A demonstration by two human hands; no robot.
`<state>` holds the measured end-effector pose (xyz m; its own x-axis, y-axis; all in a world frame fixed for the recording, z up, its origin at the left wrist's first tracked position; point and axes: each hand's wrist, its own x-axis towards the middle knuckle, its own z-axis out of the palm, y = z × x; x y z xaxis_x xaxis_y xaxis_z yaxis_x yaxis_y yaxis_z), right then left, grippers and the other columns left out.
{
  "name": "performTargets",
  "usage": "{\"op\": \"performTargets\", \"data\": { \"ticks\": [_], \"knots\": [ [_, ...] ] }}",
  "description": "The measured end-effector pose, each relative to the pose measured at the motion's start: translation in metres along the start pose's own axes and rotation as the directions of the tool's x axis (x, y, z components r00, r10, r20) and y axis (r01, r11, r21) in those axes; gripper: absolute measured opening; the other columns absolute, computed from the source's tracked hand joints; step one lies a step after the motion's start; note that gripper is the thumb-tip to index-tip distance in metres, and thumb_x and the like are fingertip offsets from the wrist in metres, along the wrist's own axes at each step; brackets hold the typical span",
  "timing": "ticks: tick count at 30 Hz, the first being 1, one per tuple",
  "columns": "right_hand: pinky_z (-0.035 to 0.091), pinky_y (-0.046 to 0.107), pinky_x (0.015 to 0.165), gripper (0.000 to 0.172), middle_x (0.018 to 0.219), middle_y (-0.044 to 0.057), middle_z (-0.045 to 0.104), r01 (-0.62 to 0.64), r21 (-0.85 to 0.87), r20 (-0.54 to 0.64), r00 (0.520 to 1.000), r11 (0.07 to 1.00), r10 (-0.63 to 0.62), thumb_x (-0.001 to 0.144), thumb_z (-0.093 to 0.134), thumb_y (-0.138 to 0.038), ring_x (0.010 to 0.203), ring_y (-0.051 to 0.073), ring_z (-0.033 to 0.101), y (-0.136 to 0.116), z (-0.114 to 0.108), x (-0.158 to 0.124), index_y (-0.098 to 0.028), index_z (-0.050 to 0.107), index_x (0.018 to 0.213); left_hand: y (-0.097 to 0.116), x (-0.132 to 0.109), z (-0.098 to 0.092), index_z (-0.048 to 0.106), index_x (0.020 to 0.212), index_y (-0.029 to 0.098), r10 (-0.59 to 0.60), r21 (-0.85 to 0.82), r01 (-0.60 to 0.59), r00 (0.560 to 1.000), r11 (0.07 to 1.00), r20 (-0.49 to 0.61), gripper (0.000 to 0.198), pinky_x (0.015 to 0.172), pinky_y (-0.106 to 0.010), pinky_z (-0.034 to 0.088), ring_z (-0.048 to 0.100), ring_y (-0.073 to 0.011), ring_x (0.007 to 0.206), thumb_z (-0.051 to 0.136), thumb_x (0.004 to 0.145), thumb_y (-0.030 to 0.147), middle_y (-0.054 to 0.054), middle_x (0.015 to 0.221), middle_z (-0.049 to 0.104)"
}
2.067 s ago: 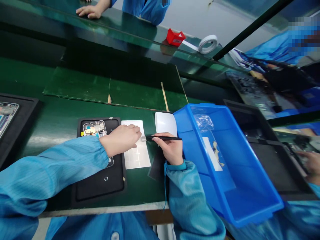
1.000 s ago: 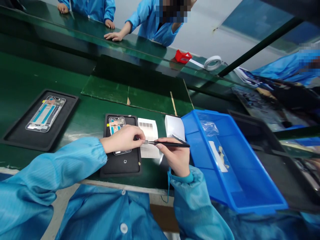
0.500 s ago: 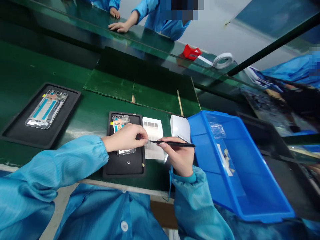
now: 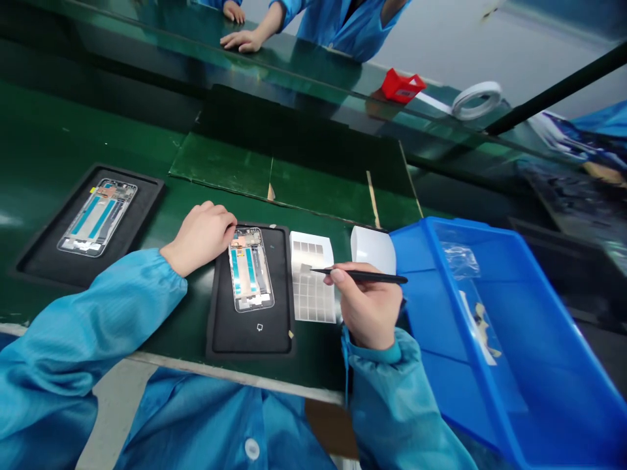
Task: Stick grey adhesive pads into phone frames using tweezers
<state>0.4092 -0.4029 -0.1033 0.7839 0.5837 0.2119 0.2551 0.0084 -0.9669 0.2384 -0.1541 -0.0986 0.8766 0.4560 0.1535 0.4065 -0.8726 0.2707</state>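
Observation:
My right hand (image 4: 373,303) grips a pair of black tweezers (image 4: 375,277) like a pen. At their tip is a small grey square piece (image 4: 305,268), over the white sheet of grey stickers (image 4: 316,297). My left hand (image 4: 203,236) is closed, its fingertips at the upper left corner of a phone frame (image 4: 252,277). What those fingers hold, if anything, is hidden. The frame has blue strips and lies in a black tray (image 4: 252,343). A small white outlined piece (image 4: 259,327) lies in that tray below the frame.
Another phone frame (image 4: 98,219) lies in a black tray (image 4: 39,261) at left. A blue bin (image 4: 465,385) holding plastic scraps stands at right, beside a curled white sheet (image 4: 373,251). Across the glass ledge are a red holder (image 4: 402,86), a white tape roll (image 4: 476,100) and a co-worker's hand (image 4: 242,41).
My left hand has moved left from the tweezers' tip to the phone frame's upper corner, uncovering the frame. The tweezers' tip now is over the sticker sheet. The view has shifted slightly.

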Motion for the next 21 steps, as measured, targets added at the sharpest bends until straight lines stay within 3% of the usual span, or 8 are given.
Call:
{"op": "performTargets", "data": {
  "ticks": [6, 10, 15, 21],
  "knots": [
    [0.058, 0.031, 0.064, 0.013, 0.073, 0.002, 0.071, -0.137, 0.022, 0.168, 0.977, 0.990, 0.131, 0.078, 0.081, -0.030, 0.062, 0.017, 0.068, -0.001, 0.036, 0.006, -0.019, 0.073, 0.081, -0.001, -0.007, 0.013, 0.072, 0.099, 0.018, 0.067, 0.072, -0.065, 0.998, 0.995, -0.021, 0.023, 0.072, -0.039, 0.041, 0.052, -0.0260, 0.089, 0.052, 0.095, 0.027, -0.009, 0.099, 0.063],
    [0.059, 0.032, 0.063, 0.017, 0.070, 0.003, 0.070, -0.213, 0.012, 0.229, 0.952, 0.977, 0.204, 0.078, 0.080, -0.033, 0.062, 0.018, 0.068, 0.002, 0.054, 0.007, -0.018, 0.073, 0.081, -0.005, -0.008, 0.018, 0.073, 0.103, 0.020, 0.049, -0.002, -0.049, 0.999, 0.999, -0.020, 0.023, 0.077, -0.041, 0.043, 0.050, -0.0264, 0.093, 0.053, 0.094, 0.027, -0.009, 0.105, 0.059],
    [0.060, 0.034, 0.064, 0.023, 0.072, 0.004, 0.070, -0.250, -0.021, 0.242, 0.938, 0.968, 0.248, 0.076, 0.080, -0.038, 0.062, 0.018, 0.068, 0.007, 0.062, 0.007, -0.018, 0.071, 0.081, -0.006, -0.009, 0.027, 0.073, 0.106, 0.023, 0.046, -0.213, -0.050, 0.999, 0.976, -0.021, 0.023, 0.093, -0.043, 0.043, 0.048, -0.0252, 0.104, 0.055, 0.092, 0.025, -0.008, 0.115, 0.054],
    [0.057, 0.028, 0.059, 0.020, 0.073, 0.003, 0.070, -0.216, -0.055, 0.244, 0.944, 0.975, 0.223, 0.078, 0.079, -0.036, 0.060, 0.016, 0.066, 0.002, 0.065, 0.002, -0.019, 0.070, 0.081, 0.002, -0.015, 0.024, 0.074, 0.104, 0.020, 0.041, -0.253, -0.043, 0.999, 0.967, -0.012, 0.022, 0.096, -0.042, 0.045, 0.048, -0.0248, 0.103, 0.057, 0.090, 0.022, -0.009, 0.113, 0.052]
  ]
}}
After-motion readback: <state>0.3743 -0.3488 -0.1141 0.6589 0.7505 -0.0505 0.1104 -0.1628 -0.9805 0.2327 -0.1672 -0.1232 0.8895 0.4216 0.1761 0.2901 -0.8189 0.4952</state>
